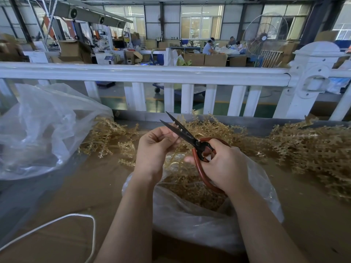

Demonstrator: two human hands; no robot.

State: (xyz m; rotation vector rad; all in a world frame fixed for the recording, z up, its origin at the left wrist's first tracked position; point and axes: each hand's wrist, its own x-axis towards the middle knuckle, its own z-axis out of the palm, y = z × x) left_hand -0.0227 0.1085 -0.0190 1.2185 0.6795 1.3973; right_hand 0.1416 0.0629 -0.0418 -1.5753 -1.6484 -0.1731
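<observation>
My right hand (224,166) grips the red handles of black-bladed scissors (182,130), whose blades stand parted and point up to the left. My left hand (155,149) pinches a thin tan plastic strip (175,141) right beside the blades. Both hands hover over an open clear plastic bag (199,219) holding small tan cut pieces (193,192).
Heaps of tan plastic sprues lie at the back centre (108,137) and right (311,149) of the brown table (95,186). A large crumpled clear bag (41,126) sits left. A white cord (72,217) loops front left. A white railing (152,74) runs behind.
</observation>
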